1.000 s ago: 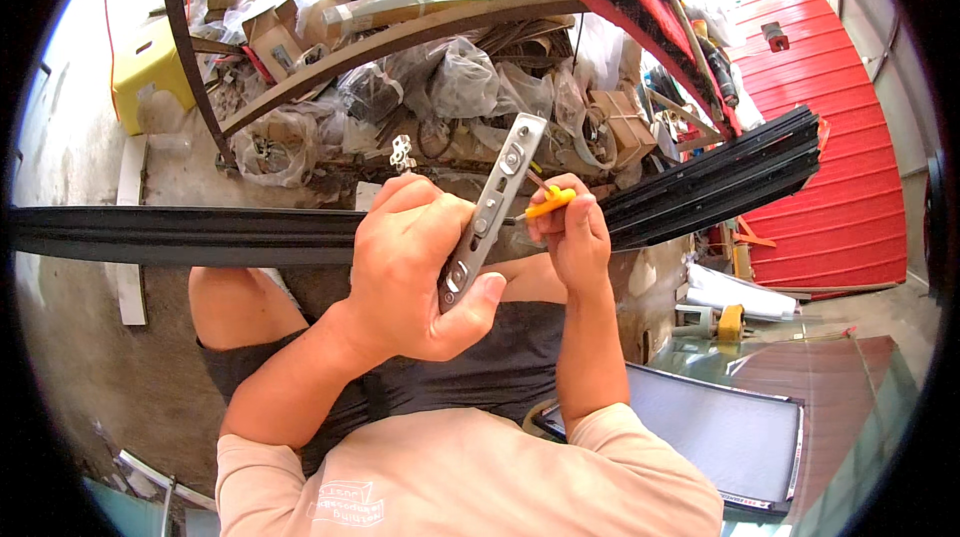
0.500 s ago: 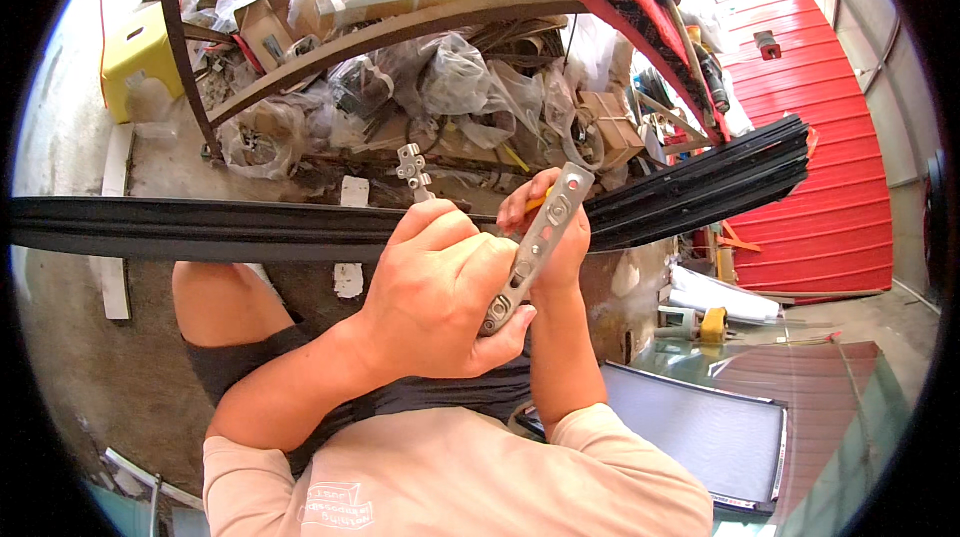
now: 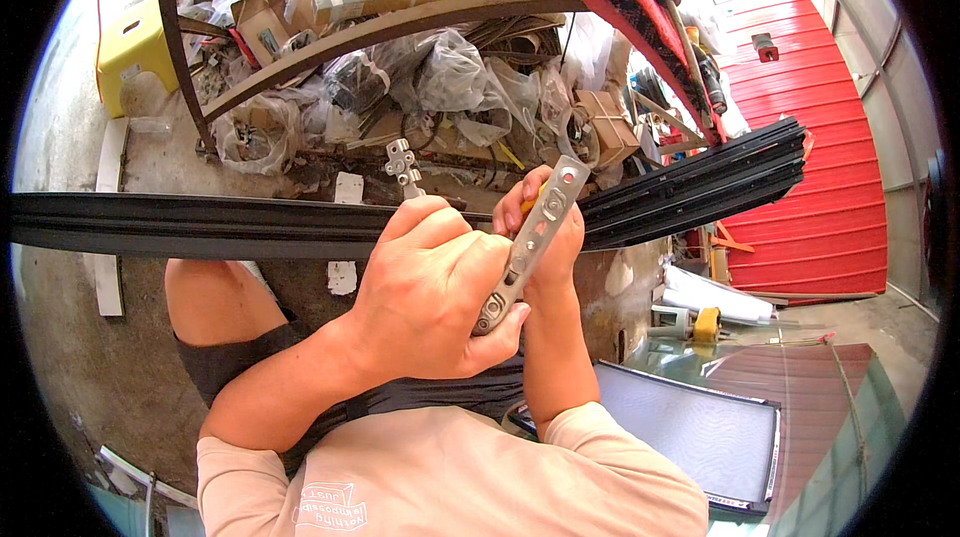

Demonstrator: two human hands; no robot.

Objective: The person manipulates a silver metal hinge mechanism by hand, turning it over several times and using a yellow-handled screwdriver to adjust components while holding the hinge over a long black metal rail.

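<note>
My left hand point(image 3: 425, 287) is closed around a metal hinge arm point(image 3: 530, 247), a flat silvery strip with holes and rivets, its thumb pressed along the lower end. Out of the far side of the same fist sticks a knobbly metal hinge end point(image 3: 402, 169); whether it joins the strip is hidden. Behind the strip's upper end, my right hand point(image 3: 560, 247) has its fingers curled round a small yellow object point(image 3: 536, 203), mostly covered. Beneath both hands, long black profiles point(image 3: 200, 227) run across from left to right.
Beyond the profiles, a brown metal frame point(image 3: 400, 34) stands before heaped plastic bags and cartons point(image 3: 605, 127). A yellow stool point(image 3: 140, 57) is at far left, a red corrugated panel point(image 3: 800, 157) at right. A framed mesh screen point(image 3: 700, 432) and glass sheets lie at lower right.
Both hands and the metal hinge have shifted slightly left in the picture, along with the surroundings. The grip looks the same.
</note>
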